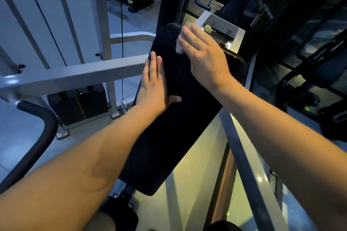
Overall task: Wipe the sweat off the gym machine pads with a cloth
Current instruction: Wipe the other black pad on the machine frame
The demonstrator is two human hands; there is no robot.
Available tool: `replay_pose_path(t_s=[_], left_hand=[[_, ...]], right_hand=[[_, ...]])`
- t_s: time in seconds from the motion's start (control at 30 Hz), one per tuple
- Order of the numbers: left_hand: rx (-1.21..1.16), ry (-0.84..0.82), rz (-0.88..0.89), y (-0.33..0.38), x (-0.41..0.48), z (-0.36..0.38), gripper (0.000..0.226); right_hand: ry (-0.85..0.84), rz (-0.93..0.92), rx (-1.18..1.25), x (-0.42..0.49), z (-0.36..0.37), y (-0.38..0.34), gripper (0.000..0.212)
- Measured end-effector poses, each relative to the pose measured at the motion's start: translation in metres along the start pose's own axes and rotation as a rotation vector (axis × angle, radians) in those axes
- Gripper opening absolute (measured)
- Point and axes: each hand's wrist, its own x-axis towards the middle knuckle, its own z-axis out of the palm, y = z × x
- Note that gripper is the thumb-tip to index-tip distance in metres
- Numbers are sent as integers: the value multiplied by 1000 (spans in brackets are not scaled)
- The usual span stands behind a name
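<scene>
- Head view shows only scraps of the white cloth [179,48]. It peeks out at the fingertip side of the right hand [204,58], and the rest lies hidden beneath the palm and fingers.
- How the cloth is folded or bunched under that hand cannot be told.
- Dim light and a dark surface make the texture of the black pad [178,122] hard to read, and any sweat on it cannot be made out.
- Both forearms run off the lower edge of the picture.
- Right hand: palm down, fingers straight and slightly spread, pressing the cloth flat against the far end of the pad. The fingers do not curl round it.
- Left hand [154,84]: also flat, fingers straight and held together along the pad's left edge, thumb lying across the pad's top. It holds nothing and rests on the pad nearer the body than the right hand.
- Just beyond the right hand's knuckles sits a pale metal bracket [219,22].
- Beside the left hand's fingers, a grey frame bar [75,75] meets the pad's edge. A dark weight stack [78,107] stands below that bar.
- Count: two hands, one cloth, one long pad.
</scene>
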Motion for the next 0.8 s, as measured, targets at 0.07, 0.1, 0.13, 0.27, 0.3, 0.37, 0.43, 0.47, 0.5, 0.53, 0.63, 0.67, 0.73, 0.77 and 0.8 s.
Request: replay_pose_path(t_s=[0.07, 0.1, 0.13, 0.27, 0.3, 0.37, 0.43, 0.47, 0.5, 0.53, 0.63, 0.67, 0.73, 0.77, 0.8], left_hand=[[-12, -24, -31, 0, 3, -3, 146], [0, -32, -44, 1, 4, -4, 145], [22, -31, -48, 2, 4, -5, 145], [34, -3, -7, 0, -3, -4, 142], [42, 7, 11, 0, -4, -3, 141], [41, 11, 18, 1, -3, -2, 141], [31, 16, 1, 1, -1, -1, 141], [33, 14, -6, 1, -1, 1, 141], [39, 8, -7, 2, 0, 1, 142], [43, 1, -12, 2, 1, 2, 143], [85, -44, -64, 2, 6, 1, 143], [149, -57, -71, 3, 8, 0, 141], [266, -64, -67, 5, 9, -1, 138], [288, -63, -69, 6, 7, -2, 137], [292, -59, -67, 7, 6, -3, 137]], right_hand=[[-58, 6, 7, 30, 1, -15, 56], [-89, 15, 17, 39, -1, -20, 60], [-118, 16, 19, 44, -4, -23, 64], [-113, 0, 39, 19, -29, -5, 51], [-77, 23, 44, 6, -35, 3, 43], [-51, 68, 53, -18, -46, 15, 31], [-47, 105, 82, -28, -50, 16, 27], [-31, 125, 92, -24, -49, 13, 26], [-17, 153, 103, -16, -45, 9, 25], [-12, 184, 116, -4, -41, 4, 26], [-41, 261, 164, 42, -24, -12, 32], [-61, 271, 198, 56, -21, -16, 34], [-130, 262, 270, 79, -17, -20, 34], [-185, 252, 287, 85, -18, -19, 33], [-233, 248, 297, 89, -18, -15, 31]])
